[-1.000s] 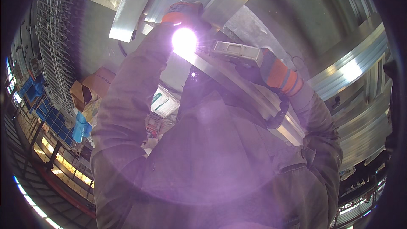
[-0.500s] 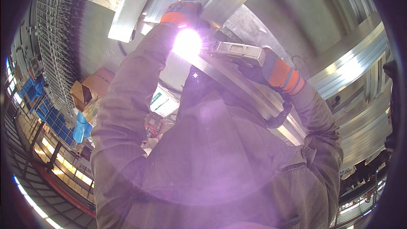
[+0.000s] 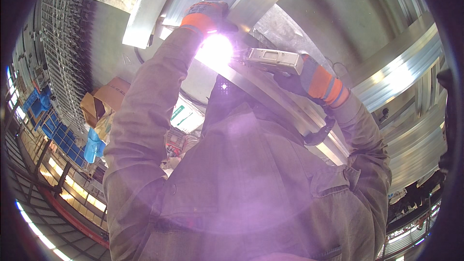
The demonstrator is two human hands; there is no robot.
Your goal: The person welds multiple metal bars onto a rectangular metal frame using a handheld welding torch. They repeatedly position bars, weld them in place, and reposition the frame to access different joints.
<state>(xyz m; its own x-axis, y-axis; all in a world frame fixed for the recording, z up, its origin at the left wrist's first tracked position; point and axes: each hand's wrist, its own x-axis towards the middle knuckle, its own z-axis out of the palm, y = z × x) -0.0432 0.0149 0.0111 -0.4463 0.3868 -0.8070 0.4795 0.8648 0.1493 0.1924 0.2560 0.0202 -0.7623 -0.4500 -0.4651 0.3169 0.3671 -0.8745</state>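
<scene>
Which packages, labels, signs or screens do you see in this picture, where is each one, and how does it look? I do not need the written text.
Cardboard box: left of the raised left sleeve, brown, with open flaps.
Sign or label: between the left sleeve and the dark hood, a white tilted panel with a green mark.
Blue crates: far left, below the wire racks, rectangular, in rows.
Blue bag: below the cardboard box, light blue and crumpled.
No screen is in view.

- Left hand (image 3: pixel 209 15): a glove with an orange cuff and a darker blue-grey band above it.
- Right hand (image 3: pixel 302 79): a dark glove; its cuff is striped orange and blue-grey.
- Both sleeves: heavy grey-brown work cloth, creased, reaching to the glove cuffs.
- Jacket body: the same cloth, with stitched seams and a flapped pocket below the right sleeve.
</scene>
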